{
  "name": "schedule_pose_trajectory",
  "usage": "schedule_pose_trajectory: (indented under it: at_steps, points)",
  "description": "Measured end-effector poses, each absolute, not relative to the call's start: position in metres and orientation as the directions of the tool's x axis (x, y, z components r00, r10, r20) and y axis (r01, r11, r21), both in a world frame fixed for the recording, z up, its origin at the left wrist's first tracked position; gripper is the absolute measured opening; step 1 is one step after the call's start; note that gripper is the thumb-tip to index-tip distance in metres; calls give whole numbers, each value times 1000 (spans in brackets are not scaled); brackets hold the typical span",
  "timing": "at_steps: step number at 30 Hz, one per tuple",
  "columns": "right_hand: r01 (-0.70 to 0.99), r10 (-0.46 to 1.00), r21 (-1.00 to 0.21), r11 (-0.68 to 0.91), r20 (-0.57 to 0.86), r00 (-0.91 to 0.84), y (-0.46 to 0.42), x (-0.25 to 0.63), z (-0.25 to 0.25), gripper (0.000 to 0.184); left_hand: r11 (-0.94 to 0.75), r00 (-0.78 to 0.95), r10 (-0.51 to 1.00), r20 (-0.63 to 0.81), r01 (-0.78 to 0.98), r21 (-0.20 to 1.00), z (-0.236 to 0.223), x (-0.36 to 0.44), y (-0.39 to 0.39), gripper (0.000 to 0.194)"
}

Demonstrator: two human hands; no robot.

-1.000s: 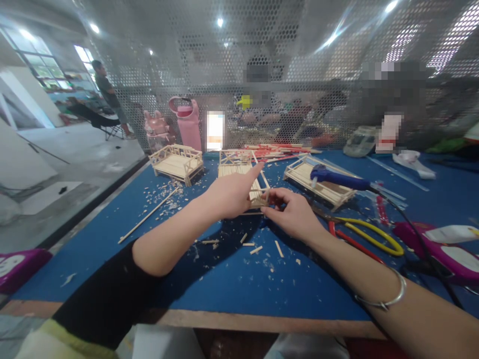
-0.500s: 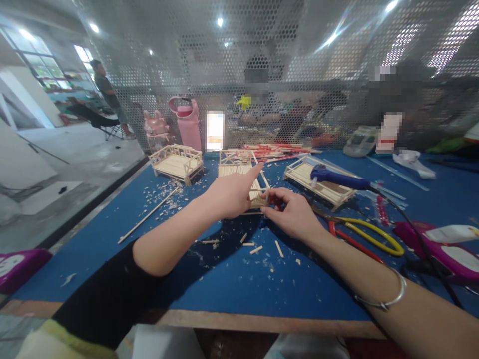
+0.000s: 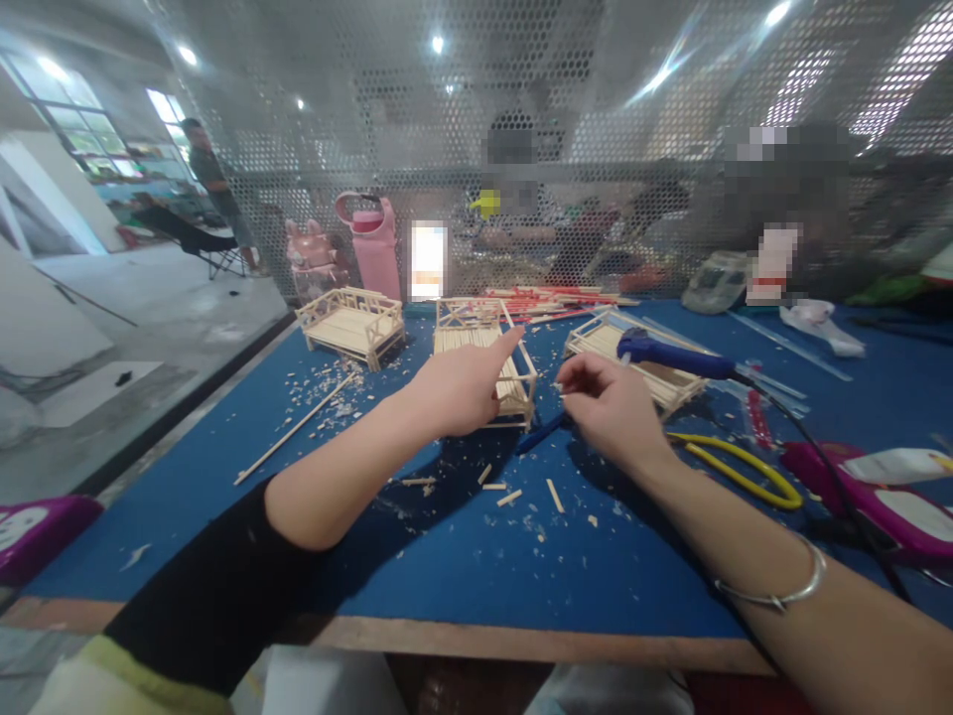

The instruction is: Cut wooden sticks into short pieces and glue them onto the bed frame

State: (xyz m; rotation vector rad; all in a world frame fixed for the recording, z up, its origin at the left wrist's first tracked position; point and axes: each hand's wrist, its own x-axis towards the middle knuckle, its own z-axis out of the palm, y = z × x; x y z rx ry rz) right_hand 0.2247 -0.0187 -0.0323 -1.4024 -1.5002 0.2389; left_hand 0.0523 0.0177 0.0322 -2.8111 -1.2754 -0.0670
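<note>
A miniature bed [image 3: 466, 340] made of thin wooden sticks stands at the middle of the table. My left hand [image 3: 466, 389] lies over its front part and grips it, index finger stretched towards the right rail. To the right of this bed, apart from it, my right hand [image 3: 612, 405] is closed in a pinch. A tiny pale bit shows at its fingertips, too small to name. A slim dark blue tool [image 3: 542, 434] lies partly hidden below the right hand. Behind that hand, a blue glue gun [image 3: 674, 356] rests on another stick bed [image 3: 596, 333].
A third stick bed [image 3: 349, 328] stands left, near a long stick [image 3: 294, 429]. Red and pale sticks [image 3: 555, 296] are heaped at the back. Cut stick pieces [image 3: 510, 498] lie in front. Yellow-handled pliers [image 3: 745, 472] and a black cord are at the right. Mesh [image 3: 439, 129] rises behind.
My right hand has moved right, away from the middle bed's front corner, uncovering the slim blue tool and now covering the pliers' red handle. My left hand stays in place.
</note>
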Motion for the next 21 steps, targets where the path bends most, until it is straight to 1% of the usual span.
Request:
schedule_pose_trajectory:
  at_steps: [2, 3, 5, 7, 9, 12, 15, 17, 19, 21]
  points:
    - [692, 762, -682, 237, 572, 303, -17, 243, -21, 12, -667, 667, 743, 47, 744, -20, 32, 52, 18, 84]
    - [774, 684, -619, 136, 623, 378, -17, 254, -16, 12, -671, 671, 741, 41, 741, -15, 31, 52, 18, 84]
    - [819, 622, -574, 19, 648, 440, -15, 277, -7, 18, -676, 675, 737, 33, 737, -1, 31, 52, 18, 85]
    - [837, 624, -540, -88, 625, 469, -12, 298, -2, 27, -684, 683, 729, 34, 729, 24, 31, 52, 18, 85]
    - [840, 657, -509, -190, 569, 494, -9, 313, -4, 33, -702, 701, 712, 45, 710, 58, 32, 52, 18, 87]
    - [831, 710, -467, -301, 472, 522, -5, 325, -10, 28, -725, 724, 688, 51, 682, 98, 33, 50, 18, 88]
    - [837, 748, -431, -337, 417, 517, -5, 330, -14, 19, -729, 732, 680, 27, 672, 131, 34, 49, 19, 88]
    - [850, 760, -408, -332, 419, 498, -6, 331, -15, 16, -729, 735, 677, 31, 665, 160, 35, 49, 19, 87]
    - [862, 750, -389, -325, 449, 485, -8, 331, -14, 11, -737, 743, 667, 53, 647, 195, 35, 47, 20, 86]
    - [880, 716, -375, -292, 525, 461, -9, 329, -12, 10, -760, 768, 636, 73, 607, 230, 36, 45, 21, 85]
